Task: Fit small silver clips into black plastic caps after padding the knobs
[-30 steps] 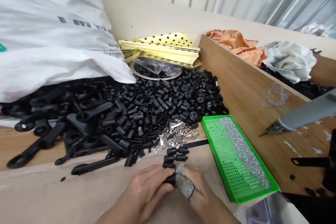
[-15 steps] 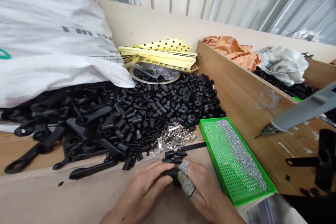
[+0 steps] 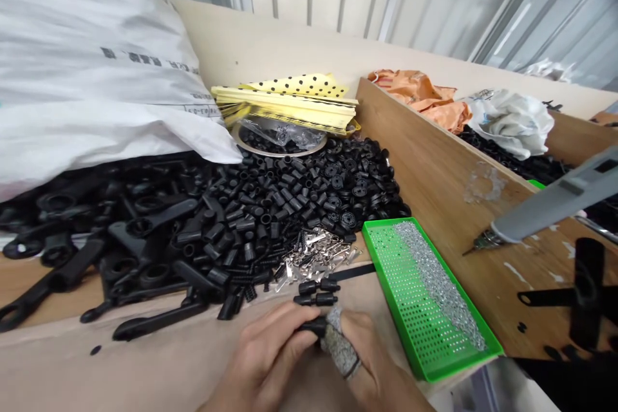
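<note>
Left hand [image 3: 270, 347] is pinching a black part [image 3: 315, 327] at 6 o'clock; can't tell if right hand's [image 3: 364, 347] taped fingers are too. Tray [image 3: 404, 296] at 4's got silver bits [image 3: 439, 283], bowl [image 3: 284, 154] at 11's got black bits [image 3: 258, 141].

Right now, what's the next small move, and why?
Probably tilt the small black cylindrical part to inspect its hidden end: the left hand pinches it, while the right hand, its fingers wrapped in grey, covers the other side. Similar black pieces lie just beyond, handy for comparison.
</note>
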`<move>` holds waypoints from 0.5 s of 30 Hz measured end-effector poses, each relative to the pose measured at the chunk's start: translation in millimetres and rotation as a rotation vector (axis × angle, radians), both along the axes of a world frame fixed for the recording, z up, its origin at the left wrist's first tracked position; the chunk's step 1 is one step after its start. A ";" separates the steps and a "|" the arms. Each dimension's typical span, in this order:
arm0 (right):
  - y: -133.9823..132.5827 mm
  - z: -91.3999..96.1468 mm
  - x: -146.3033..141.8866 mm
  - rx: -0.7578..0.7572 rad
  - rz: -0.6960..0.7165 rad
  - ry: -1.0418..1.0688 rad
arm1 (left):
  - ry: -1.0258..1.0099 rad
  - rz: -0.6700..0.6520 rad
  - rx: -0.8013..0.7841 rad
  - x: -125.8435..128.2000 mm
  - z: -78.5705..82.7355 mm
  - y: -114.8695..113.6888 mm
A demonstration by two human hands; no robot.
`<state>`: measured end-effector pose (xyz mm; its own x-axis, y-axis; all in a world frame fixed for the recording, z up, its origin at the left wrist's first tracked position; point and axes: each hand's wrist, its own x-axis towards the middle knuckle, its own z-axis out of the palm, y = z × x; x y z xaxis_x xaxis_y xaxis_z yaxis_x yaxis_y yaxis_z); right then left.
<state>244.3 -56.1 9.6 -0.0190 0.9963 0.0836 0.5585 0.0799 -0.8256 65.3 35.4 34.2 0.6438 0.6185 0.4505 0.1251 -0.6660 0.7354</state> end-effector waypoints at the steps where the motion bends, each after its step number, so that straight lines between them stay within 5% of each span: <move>1: -1.3 -2.1 0.4 0.024 -0.004 -0.021 | 0.004 -0.004 -0.021 0.4 1.3 1.1; 7: 14.0 11.6 8.5 0.054 0.135 -0.105 | 0.052 -0.038 0.036 8.5 0.7 9.6; 11: 15.6 23.4 13.5 0.079 0.095 -0.095 | 0.034 -0.110 0.118 14.9 -2.7 11.5; 15: 11.0 21.1 15.0 -0.053 0.046 -0.162 | 0.077 -0.121 0.181 19.6 -11.6 10.5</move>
